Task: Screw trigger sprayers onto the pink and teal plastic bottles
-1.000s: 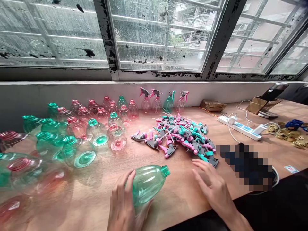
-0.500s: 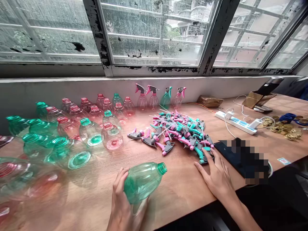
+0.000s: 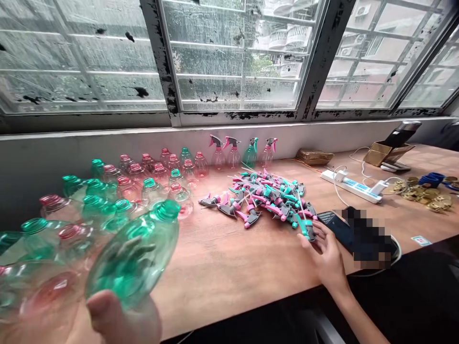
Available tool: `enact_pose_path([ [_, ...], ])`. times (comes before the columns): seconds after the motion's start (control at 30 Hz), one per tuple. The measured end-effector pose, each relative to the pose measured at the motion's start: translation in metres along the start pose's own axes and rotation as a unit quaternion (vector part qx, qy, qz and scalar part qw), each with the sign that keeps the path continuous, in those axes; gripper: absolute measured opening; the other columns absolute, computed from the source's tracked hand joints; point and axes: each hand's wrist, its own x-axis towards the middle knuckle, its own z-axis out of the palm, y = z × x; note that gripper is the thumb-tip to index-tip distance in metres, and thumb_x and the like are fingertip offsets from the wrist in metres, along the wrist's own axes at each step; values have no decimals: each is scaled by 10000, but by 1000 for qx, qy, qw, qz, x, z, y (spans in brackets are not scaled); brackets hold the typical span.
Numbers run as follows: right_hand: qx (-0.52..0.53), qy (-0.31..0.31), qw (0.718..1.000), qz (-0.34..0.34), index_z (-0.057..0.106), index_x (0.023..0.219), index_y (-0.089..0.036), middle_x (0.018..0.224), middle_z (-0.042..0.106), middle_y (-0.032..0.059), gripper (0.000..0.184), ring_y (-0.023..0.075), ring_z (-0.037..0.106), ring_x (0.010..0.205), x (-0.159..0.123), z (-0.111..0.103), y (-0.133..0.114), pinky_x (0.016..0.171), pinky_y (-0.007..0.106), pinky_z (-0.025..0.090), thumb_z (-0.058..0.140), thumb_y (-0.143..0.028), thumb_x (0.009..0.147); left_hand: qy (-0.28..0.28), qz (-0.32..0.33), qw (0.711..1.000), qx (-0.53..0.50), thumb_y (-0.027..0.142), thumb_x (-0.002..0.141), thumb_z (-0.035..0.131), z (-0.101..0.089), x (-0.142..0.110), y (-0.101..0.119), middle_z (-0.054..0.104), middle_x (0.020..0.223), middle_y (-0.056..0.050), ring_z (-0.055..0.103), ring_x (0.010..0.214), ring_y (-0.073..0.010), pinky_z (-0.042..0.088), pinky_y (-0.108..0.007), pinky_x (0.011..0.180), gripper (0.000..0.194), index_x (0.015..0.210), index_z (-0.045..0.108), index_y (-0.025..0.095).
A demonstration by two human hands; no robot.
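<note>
My left hand (image 3: 125,315) grips a clear green bottle (image 3: 139,253) with no spray head on it, tilted with its neck up and to the right. Fingers show through the plastic behind it. On the right, my right hand (image 3: 324,246) is closed on a teal and grey trigger sprayer (image 3: 307,229) at the near edge of a pile; its pale tube points upward. The pile of pink, teal and grey trigger sprayers (image 3: 272,193) lies mid-table. Left of it stand several open-necked bottles, among them a pink one (image 3: 180,198) and a green one (image 3: 95,208).
Four-sided clutter lines the wall: bottles fitted with sprayers (image 3: 233,155), a brown packet (image 3: 313,156), a white power strip (image 3: 351,186) with cables. A black phone-like object (image 3: 333,224), partly blurred, lies beside my right hand. Gold-coloured pieces (image 3: 426,193) are at the far right.
My left hand has brought the green bottle leftward and closer to the camera, tilting it more upright. My right hand has closed on a teal sprayer at the pile's edge. The view has shifted slightly.
</note>
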Motion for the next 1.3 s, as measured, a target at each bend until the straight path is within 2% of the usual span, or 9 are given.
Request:
enact_pose_path([
  [0.1, 88, 30, 996, -9, 553, 1308, -252, 1418, 553, 141, 504, 346, 566, 1302, -8, 4, -17, 1107, 539, 459, 721, -467, 884, -35, -97, 977, -186, 644, 995, 164, 33, -13, 32, 740, 1234, -105, 680, 1169, -359, 600, -487, 923, 709, 1389, 572, 219],
  [0.2, 131, -68, 989, -13, 647, 1187, -260, 1469, 533, 120, 340, 359, 498, 1386, -21, 9, -39, 1112, 492, 450, 663, -471, 920, -54, -143, 949, -276, 553, 1029, 216, 77, -32, 46, 778, 1150, -94, 742, 1053, -286, 598, -411, 920, 616, 1376, 588, 206],
  [0.37, 329, -159, 911, 193, 748, 1068, -255, 1159, 750, 63, 428, 283, 691, 1049, -31, 26, -58, 830, 380, 595, 480, -583, 1002, -91, -117, 957, -251, 570, 1053, 97, 111, -41, 32, 684, 1332, -103, 656, 1234, -242, 509, -364, 1063, 665, 1423, 513, 206],
  [0.47, 448, -119, 840, 282, 763, 910, -269, 884, 777, -9, 276, 213, 727, 874, -24, 37, -56, 750, 309, 618, 697, -537, 921, -150, -107, 960, -210, 577, 1044, 305, 102, -30, 19, 665, 1342, -99, 624, 1263, -256, 477, -374, 1087, 544, 1393, 525, 224],
  [0.53, 465, -113, 825, 299, 764, 894, -262, 861, 778, -41, 203, 154, 720, 817, -20, 42, -52, 743, 227, 615, 866, -419, 817, -199, -95, 959, -176, 599, 1008, 432, 89, -17, 12, 682, 1295, -93, 628, 1241, -283, 468, -410, 1086, 506, 1329, 573, 234],
  [0.67, 474, -130, 816, 306, 769, 914, -237, 860, 776, -53, 232, 92, 681, 716, -17, 43, -44, 666, 134, 601, 934, -306, 765, -233, -94, 962, -109, 679, 918, 549, 55, 0, -5, 682, 1223, -80, 631, 1181, -328, 486, -459, 1022, 565, 1287, 605, 255],
  [0.83, 481, -130, 800, 334, 776, 924, -213, 807, 763, -24, 193, 114, 667, 643, -19, 38, -45, 558, 165, 615, 864, -361, 838, -250, -251, 933, -72, 744, 913, 463, 20, -22, -23, 610, 919, 0, 588, 455, -135, 555, -321, 483, 583, 1191, 536, 236],
  [1.03, 478, -122, 801, 339, 780, 940, -204, 873, 780, -10, 212, 113, 676, 684, -20, 38, -48, 620, 155, 630, 884, -340, 814, -237, -281, 924, -109, 709, 899, 516, 17, -40, -32, 602, 995, -10, 521, 422, -83, 485, -244, 382, 633, 1340, 469, 257],
  [1.3, 437, -144, 825, 328, 779, 966, -196, 852, 760, -8, 328, 103, 648, 676, -22, 37, -48, 593, 149, 593, 922, -415, 768, -268, -261, 920, -119, 713, 939, 452, 11, -40, -35, 588, 943, 1, 516, 482, -91, 495, -250, 489, 656, 1397, 468, 244],
])
